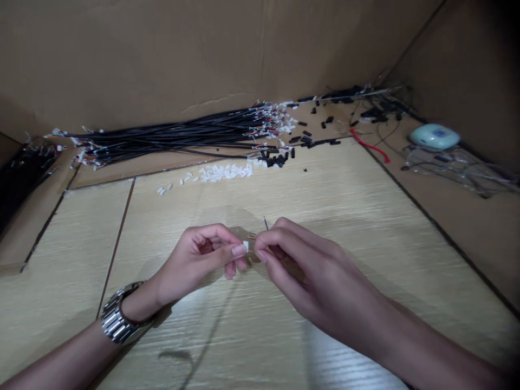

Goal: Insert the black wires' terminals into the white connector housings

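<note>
Between the thumb and forefinger of my left hand (211, 252) is pinched a small white connector housing (246, 246). My right hand (300, 260) faces it from close by, thumb and forefinger closed on thin wires. An orange-brown wire end (252, 236) points toward the housing, and a dark blue wire (265, 223) sticks up behind the right fingertips. Whether any wire sits inside the housing is too small to tell. Both hands hover just over the pale wooden tabletop (182, 325).
A bundle of black cables (174, 130) with bare wire ends lies along the cardboard wall. Before it are a pile of white housings (225, 172) and several black pieces (278, 160). To the right are a red strip (371, 146) and a light green oval object (434, 136).
</note>
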`<state>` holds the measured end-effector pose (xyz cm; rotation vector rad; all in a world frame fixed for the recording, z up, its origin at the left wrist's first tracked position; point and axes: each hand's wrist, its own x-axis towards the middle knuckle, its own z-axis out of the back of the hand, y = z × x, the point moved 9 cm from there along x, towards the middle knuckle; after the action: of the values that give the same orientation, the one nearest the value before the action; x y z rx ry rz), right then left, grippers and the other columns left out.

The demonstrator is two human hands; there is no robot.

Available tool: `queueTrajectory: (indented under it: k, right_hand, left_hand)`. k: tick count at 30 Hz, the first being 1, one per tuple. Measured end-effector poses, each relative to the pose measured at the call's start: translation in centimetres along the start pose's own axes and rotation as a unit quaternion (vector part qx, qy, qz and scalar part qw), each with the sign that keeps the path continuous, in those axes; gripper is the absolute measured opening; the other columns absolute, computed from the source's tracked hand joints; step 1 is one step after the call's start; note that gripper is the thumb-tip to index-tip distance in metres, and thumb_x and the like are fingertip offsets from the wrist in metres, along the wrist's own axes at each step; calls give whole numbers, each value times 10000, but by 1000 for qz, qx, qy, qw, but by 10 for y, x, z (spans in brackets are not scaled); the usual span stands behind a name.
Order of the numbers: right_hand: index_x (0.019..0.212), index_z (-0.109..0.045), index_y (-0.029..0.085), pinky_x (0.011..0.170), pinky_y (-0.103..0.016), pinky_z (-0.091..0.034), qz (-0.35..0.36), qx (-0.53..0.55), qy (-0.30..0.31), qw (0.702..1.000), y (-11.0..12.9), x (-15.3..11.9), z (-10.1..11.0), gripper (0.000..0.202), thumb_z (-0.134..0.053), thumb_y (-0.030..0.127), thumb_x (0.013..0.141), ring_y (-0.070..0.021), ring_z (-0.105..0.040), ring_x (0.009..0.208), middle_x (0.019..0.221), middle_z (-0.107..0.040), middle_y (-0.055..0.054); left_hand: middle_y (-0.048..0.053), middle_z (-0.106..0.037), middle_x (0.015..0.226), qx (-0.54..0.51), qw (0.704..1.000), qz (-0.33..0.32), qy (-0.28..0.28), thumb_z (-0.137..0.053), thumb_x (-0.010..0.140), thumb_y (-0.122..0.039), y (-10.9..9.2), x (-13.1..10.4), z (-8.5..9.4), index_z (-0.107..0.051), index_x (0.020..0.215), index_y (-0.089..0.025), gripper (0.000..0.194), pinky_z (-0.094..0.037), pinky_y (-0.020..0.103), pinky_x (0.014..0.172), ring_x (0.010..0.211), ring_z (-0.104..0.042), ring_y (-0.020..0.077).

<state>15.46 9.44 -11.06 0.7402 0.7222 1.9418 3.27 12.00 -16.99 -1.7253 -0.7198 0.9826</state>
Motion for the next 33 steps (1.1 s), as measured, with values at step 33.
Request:
queueTrajectory:
  k: [33]
  right_hand:
    - [912, -619, 165, 594, -250, -427, 7, -7, -1, 1000, 5, -1, 0, 173, -455, 132, 954, -116, -540, 674, 845, -553, -13]
  left_hand:
    - [-3, -710, 681, -8, 1000, 7, 13, -690, 868, -196, -1, 1, -4, -696, 797, -133, 96, -487, 129, 552, 553, -593, 48]
